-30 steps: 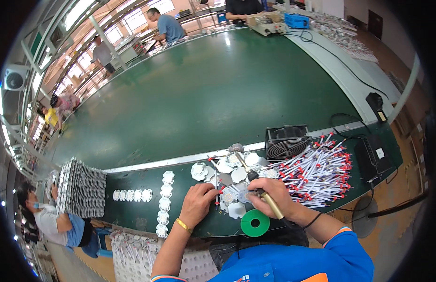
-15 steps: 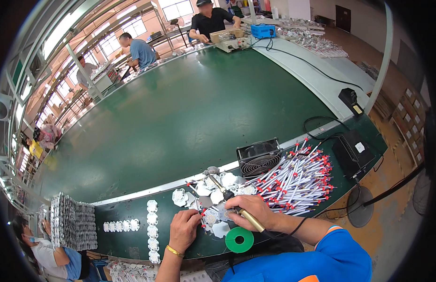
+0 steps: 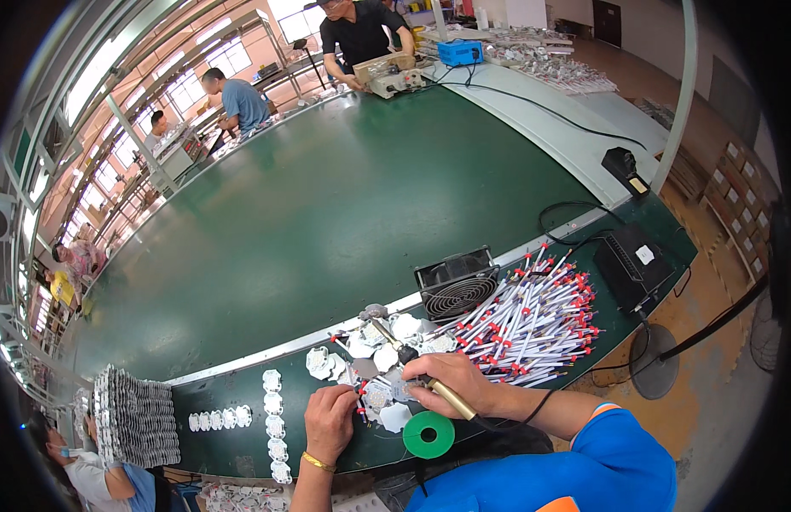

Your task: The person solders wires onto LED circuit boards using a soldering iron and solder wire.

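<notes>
And there's the soldering iron (image 3: 451,398), gold-handled, slanting away and leftward over a loose cluster of pale discs (image 3: 395,417); a thin, red-marked wire lead (image 3: 361,412) sits at the cluster's near-left side.

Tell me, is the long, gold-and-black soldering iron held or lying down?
Held: the person's bare right hand is curled around the soldering iron, its thin end over white, flat, roughly round pieces.
</notes>
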Demonstrator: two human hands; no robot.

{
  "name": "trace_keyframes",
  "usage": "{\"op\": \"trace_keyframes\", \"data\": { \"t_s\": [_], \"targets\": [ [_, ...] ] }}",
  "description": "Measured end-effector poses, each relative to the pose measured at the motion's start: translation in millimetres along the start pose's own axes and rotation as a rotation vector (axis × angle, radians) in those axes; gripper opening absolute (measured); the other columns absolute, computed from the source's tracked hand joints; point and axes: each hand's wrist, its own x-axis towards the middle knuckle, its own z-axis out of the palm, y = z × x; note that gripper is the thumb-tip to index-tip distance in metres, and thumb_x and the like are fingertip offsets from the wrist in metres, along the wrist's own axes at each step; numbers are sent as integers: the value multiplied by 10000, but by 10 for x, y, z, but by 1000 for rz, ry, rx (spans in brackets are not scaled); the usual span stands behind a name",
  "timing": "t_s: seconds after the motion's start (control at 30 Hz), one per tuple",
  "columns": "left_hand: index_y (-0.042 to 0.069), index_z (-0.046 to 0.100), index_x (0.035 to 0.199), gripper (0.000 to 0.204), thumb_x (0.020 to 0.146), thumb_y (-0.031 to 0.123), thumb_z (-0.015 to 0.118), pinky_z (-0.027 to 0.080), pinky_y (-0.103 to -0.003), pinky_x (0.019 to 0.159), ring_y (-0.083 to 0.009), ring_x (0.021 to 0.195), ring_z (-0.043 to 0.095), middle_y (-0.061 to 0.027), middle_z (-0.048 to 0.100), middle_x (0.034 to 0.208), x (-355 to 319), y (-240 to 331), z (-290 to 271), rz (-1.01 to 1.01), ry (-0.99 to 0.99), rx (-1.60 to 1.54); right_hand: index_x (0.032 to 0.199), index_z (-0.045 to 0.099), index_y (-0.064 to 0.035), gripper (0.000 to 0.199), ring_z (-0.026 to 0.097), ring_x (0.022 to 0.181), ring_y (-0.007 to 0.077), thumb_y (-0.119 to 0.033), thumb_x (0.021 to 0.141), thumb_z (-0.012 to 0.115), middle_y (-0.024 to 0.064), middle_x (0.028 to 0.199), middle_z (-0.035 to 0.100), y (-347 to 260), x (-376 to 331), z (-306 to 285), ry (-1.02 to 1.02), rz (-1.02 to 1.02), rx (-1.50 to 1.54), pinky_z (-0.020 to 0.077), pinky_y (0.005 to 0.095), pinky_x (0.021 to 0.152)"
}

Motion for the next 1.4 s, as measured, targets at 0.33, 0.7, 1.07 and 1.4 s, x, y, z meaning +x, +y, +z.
{"op": "trace_keyframes", "data": {
  "t_s": [0.33,0.7,1.07,1.4],
  "targets": [
    [80,584,843,156,711,23,643,444,-352,670,-250,778,574,-52,612,878,-69,3,62,-24,35,-10,1008,541,-65,327,605,650,299,-12,710,666,124,761,589,4,-21,-16,21,-6,11,475,357,559],
    [77,588,850,154,715,31,644,443,-352,682,-251,788,574,-51,614,886,-65,4,77,-41,7,-22,968,556,-41,284,595,584,231,-11,717,686,97,730,593,25,-21,-4,29,-27,-10,467,309,517],
    [70,584,844,147,717,9,626,451,-368,697,-277,793,569,-73,610,881,-39,39,55,-51,-7,-45,1019,533,-68,332,602,647,306,-9,716,655,131,760,587,25,-32,-3,9,-1,20,469,358,553],
    [77,590,852,154,713,25,633,445,-363,695,-261,798,569,-57,610,895,-60,16,76,-67,-22,-40,1026,529,-65,334,600,655,309,-13,720,652,129,761,584,35,-45,-1,-4,14,23,469,362,565]
  ]
}}
